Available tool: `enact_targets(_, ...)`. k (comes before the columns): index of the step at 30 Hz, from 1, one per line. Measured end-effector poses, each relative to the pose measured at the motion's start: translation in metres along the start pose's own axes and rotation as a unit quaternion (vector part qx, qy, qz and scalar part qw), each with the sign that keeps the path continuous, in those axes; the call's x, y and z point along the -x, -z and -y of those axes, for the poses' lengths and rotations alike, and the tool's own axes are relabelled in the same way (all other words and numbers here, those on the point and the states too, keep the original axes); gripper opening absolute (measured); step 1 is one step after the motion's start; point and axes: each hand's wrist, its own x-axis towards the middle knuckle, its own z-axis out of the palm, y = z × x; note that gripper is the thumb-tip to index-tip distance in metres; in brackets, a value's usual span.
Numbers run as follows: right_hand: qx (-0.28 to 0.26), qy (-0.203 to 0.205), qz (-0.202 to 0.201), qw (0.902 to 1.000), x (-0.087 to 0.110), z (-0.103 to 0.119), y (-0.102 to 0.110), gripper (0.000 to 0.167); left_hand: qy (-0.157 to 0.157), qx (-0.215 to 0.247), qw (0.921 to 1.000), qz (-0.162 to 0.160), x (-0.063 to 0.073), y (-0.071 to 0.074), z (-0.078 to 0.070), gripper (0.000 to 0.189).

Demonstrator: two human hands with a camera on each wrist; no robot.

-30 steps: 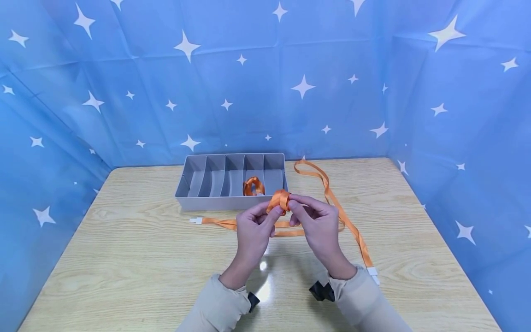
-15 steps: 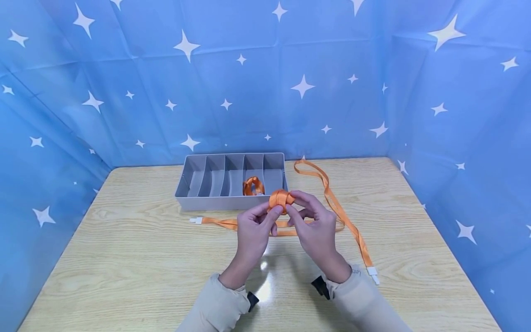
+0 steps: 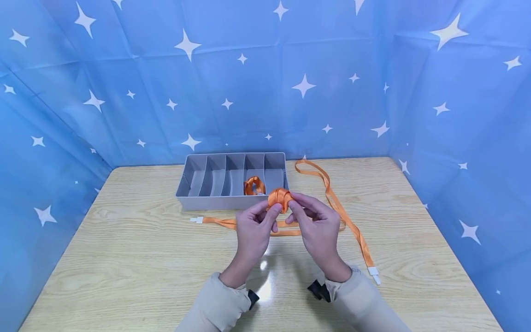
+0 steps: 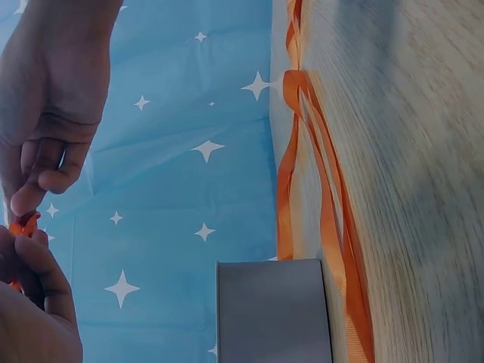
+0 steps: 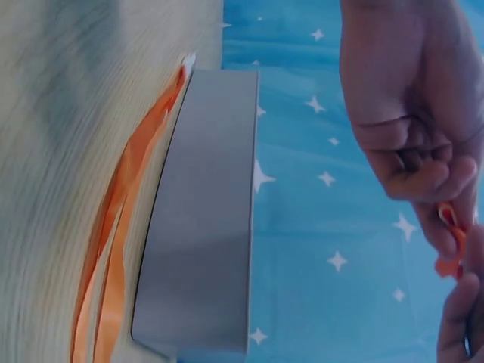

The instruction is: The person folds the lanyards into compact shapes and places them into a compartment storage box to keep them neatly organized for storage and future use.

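An orange lanyard (image 3: 279, 198), wound into a small coil, is held up between both hands over the table. My left hand (image 3: 253, 230) pinches its left side between thumb and fingers. On its right side, my right hand (image 3: 318, 230) grips it with thumb and forefinger. Both wrist views catch only a bit of the coil (image 4: 24, 227) at the fingertips, the rest being covered by the hands. A second coiled orange lanyard (image 3: 254, 186) sits in a compartment of the grey divided box (image 3: 220, 203), just behind the hands.
Two loose orange lanyards lie on the wooden table (image 3: 145, 258). One lanyard (image 3: 350, 224) stretches down the right side to a white clip (image 3: 373, 273). The other lanyard (image 3: 217, 222) runs beneath the hands, its white clip (image 3: 197, 220) at the left. A starry blue curtain (image 3: 249, 92) hangs behind.
The coil has turned a little between the fingers, and its overlapping bands lie differently. My right fingers have shifted slightly on it; the left hand stays nearly still.
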Motion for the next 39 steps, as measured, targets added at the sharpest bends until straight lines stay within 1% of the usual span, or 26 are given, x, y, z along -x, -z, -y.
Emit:
enact_targets(2,-0.001,-0.008,-0.019,0.9998,0.001,0.0,-0.001,0.02,-0.004,-0.001,1.0,0.0,0.001,-0.001,0.001,0.014)
enact_targets(6,-0.005,-0.038,-0.049,0.998,0.001,0.0,-0.004,0.023,-0.007,0.002,1.0,-0.004,0.002,-0.004,0.001,0.016)
enact_targets(8,0.0,-0.048,-0.056,0.9973,0.001,0.001,-0.005,0.022,-0.011,0.003,0.9999,-0.008,0.002,-0.005,0.002,0.016)
enact_targets(11,0.012,-0.047,-0.058,0.9971,0.0,0.001,-0.006,0.019,-0.021,-0.006,0.9996,-0.016,0.002,-0.006,0.002,0.017)
enact_targets(14,0.02,-0.045,-0.054,0.9974,0.0,0.0,-0.007,0.018,-0.035,-0.025,0.9988,-0.023,0.003,-0.007,0.003,0.016)
enact_targets(18,0.027,-0.041,-0.046,0.9977,0.0,-0.001,-0.007,0.018,-0.046,-0.029,0.9983,-0.02,0.003,-0.007,0.003,0.017)
enact_targets(21,0.03,-0.034,-0.033,0.9984,0.0,0.0,-0.007,0.019,-0.057,-0.031,0.9976,-0.02,0.002,-0.006,0.004,0.016)
enact_targets(26,0.008,-0.036,0.004,0.9993,0.001,0.0,-0.003,0.02,-0.084,-0.05,0.9941,-0.048,-0.004,0.0,0.006,0.013)
enact_targets(29,-0.002,-0.044,0.027,0.9987,0.0,-0.001,-0.002,0.021,-0.092,-0.066,0.9918,-0.06,-0.008,0.005,0.007,0.014)
enact_targets(34,-0.002,-0.064,0.04,0.9971,-0.001,-0.005,0.0,0.02,-0.092,-0.091,0.9898,-0.059,-0.011,0.01,0.01,0.013)
enact_targets(39,0.012,-0.077,0.029,0.9965,-0.002,-0.015,0.0,0.017,-0.079,-0.097,0.9904,-0.06,-0.016,0.012,0.014,0.017)
